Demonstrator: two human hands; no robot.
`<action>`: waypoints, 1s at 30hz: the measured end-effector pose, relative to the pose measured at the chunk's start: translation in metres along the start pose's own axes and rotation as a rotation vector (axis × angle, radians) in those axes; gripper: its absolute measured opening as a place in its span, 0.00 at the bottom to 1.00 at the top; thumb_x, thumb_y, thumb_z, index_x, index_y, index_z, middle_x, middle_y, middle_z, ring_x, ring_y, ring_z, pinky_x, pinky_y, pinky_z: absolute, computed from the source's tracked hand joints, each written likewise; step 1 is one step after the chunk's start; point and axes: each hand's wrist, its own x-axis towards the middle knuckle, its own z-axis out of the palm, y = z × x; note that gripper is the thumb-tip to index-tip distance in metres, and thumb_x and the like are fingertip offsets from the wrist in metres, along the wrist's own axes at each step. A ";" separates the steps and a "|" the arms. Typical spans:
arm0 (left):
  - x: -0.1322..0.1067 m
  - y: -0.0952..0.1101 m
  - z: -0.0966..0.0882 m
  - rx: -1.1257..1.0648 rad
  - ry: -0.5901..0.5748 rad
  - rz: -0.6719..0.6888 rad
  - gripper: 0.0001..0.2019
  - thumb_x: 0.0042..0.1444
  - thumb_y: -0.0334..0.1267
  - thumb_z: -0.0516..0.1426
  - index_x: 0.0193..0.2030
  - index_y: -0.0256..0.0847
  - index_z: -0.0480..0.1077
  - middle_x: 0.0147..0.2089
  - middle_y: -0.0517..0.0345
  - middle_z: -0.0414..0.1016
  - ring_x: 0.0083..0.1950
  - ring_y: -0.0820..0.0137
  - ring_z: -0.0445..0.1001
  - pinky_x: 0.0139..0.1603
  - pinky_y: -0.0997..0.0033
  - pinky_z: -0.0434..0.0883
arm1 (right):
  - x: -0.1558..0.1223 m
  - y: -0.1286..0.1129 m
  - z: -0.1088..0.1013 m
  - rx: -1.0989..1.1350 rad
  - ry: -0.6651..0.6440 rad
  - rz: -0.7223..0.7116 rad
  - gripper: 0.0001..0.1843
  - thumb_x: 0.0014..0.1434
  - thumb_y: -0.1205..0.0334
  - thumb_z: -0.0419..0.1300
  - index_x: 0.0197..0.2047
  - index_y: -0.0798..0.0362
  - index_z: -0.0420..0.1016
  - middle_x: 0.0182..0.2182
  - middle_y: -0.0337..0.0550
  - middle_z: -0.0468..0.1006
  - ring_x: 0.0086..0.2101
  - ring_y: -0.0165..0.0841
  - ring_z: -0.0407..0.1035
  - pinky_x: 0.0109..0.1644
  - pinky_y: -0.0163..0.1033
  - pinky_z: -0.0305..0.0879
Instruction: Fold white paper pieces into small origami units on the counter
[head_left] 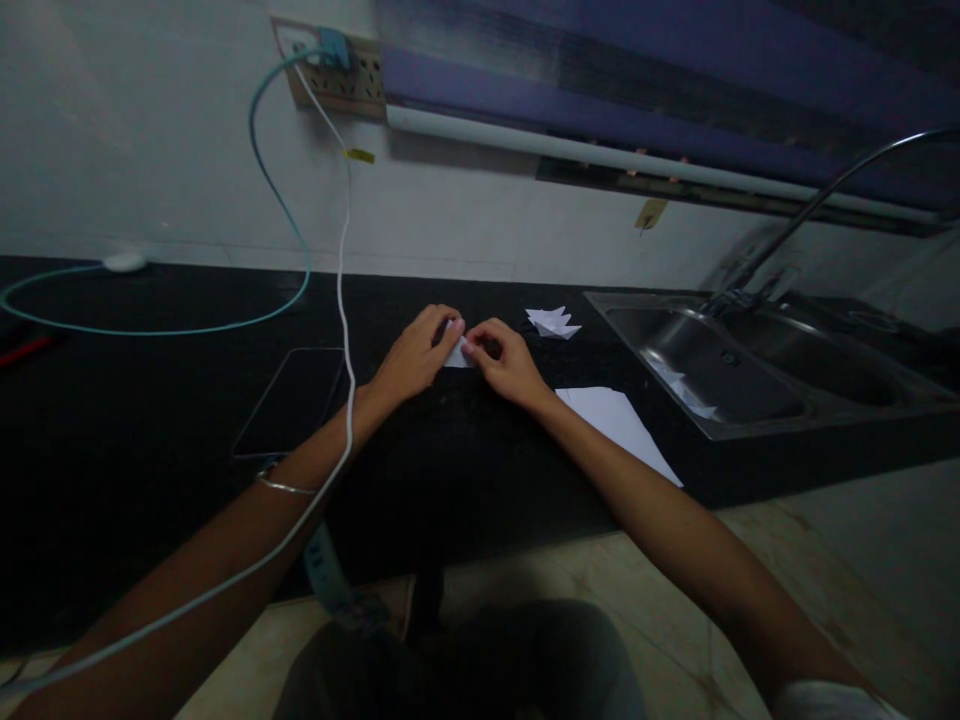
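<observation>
Both hands meet over a small folded piece of white paper [459, 351] on the black counter [150, 420]. My left hand [415, 355] pinches the paper's left side with curled fingers. My right hand [506, 361] pinches its right side, fingers closed. Most of the paper is hidden by my fingers. A little pile of folded white paper pieces [553, 322] lies just beyond my right hand. A flat white sheet [616, 422] lies under and beside my right forearm.
A dark phone [294, 400] lies left of my left wrist. A white cable [344, 300] runs from a wall socket [334, 70] across my left arm; a teal cable [187, 328] loops on the counter. A steel sink [750, 370] with a tap [810, 205] is at right.
</observation>
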 end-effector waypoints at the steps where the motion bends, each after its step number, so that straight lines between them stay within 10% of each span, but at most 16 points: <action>1: 0.001 0.002 -0.002 -0.065 0.002 0.043 0.16 0.69 0.47 0.46 0.46 0.40 0.70 0.45 0.51 0.74 0.46 0.65 0.72 0.49 0.64 0.68 | 0.001 0.002 -0.001 0.070 -0.037 0.000 0.09 0.62 0.55 0.59 0.35 0.53 0.71 0.32 0.41 0.72 0.33 0.32 0.66 0.39 0.39 0.63; 9: 0.004 0.000 -0.005 -0.286 0.023 0.014 0.11 0.62 0.43 0.56 0.34 0.39 0.70 0.36 0.57 0.73 0.38 0.70 0.71 0.41 0.69 0.68 | 0.004 0.017 -0.005 0.381 -0.125 0.155 0.14 0.59 0.49 0.60 0.37 0.49 0.65 0.27 0.34 0.64 0.27 0.28 0.59 0.31 0.35 0.58; 18: -0.002 0.007 -0.006 -0.497 -0.436 -0.159 0.21 0.65 0.51 0.50 0.28 0.38 0.70 0.21 0.59 0.70 0.22 0.74 0.68 0.25 0.76 0.65 | 0.007 0.022 -0.007 0.257 0.023 0.158 0.19 0.56 0.47 0.64 0.45 0.50 0.75 0.40 0.44 0.77 0.35 0.34 0.70 0.39 0.42 0.69; 24: -0.001 0.004 -0.004 -0.246 -0.209 -0.226 0.24 0.66 0.53 0.47 0.27 0.38 0.70 0.20 0.59 0.70 0.19 0.75 0.67 0.20 0.77 0.62 | 0.004 0.028 0.001 0.089 -0.021 0.192 0.28 0.65 0.50 0.54 0.65 0.52 0.62 0.59 0.53 0.71 0.54 0.42 0.69 0.53 0.49 0.70; 30: -0.002 -0.004 -0.001 -0.083 -0.224 -0.218 0.22 0.63 0.51 0.50 0.28 0.37 0.74 0.21 0.57 0.72 0.20 0.73 0.68 0.21 0.75 0.61 | -0.002 0.016 0.006 -0.068 -0.154 0.015 0.30 0.69 0.49 0.48 0.69 0.53 0.54 0.62 0.51 0.68 0.60 0.43 0.63 0.64 0.53 0.60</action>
